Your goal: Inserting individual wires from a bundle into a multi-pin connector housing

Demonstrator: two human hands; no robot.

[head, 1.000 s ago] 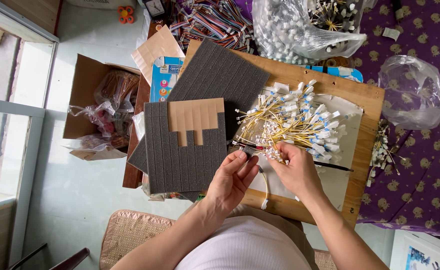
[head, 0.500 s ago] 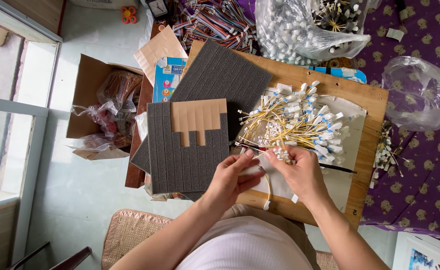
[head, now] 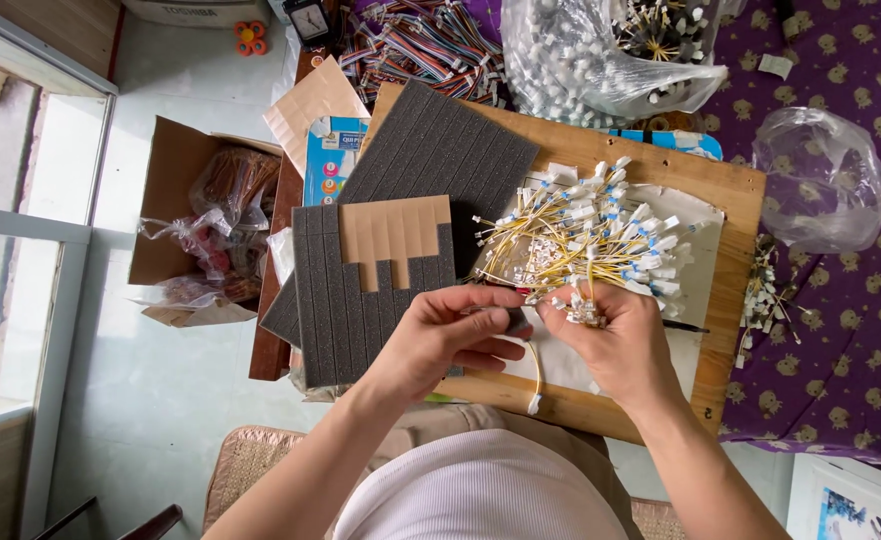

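A wooden board is laid flat, and all places are told from it. A pile of yellow wires with small white plugs is spread on the middle of the board. At the near edge of the board, a small bunch of wires is pinched by the right hand, fingers pressed together around it. One yellow wire is pinched by the left hand just beside the right hand. A grey foam sheet is laid over the board's left side. A clear bag is seen off the right edge, on a purple cloth.
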